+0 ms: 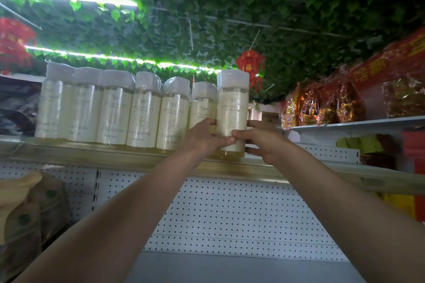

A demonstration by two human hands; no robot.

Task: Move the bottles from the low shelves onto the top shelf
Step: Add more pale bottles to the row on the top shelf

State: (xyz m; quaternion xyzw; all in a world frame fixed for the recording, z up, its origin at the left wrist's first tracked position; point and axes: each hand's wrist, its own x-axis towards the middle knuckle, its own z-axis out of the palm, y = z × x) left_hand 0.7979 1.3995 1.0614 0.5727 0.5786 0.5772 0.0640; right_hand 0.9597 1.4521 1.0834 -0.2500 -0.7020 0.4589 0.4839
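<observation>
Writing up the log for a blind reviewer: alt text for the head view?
Both hands, left hand and right hand, hold an upright pale bottle at the right end of a bottle row on the top shelf, under a leafy ceiling.

Red lantern (250,67) hangs from leafy ceiling (230,7).

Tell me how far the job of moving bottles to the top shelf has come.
Done: six bottles stand in a row on the top shelf. In hand: the left hand and right hand grip a seventh bottle at the row's right end, its base at the shelf edge. Left: release it; the low shelves are out of view, so I cannot tell what remains.
</observation>
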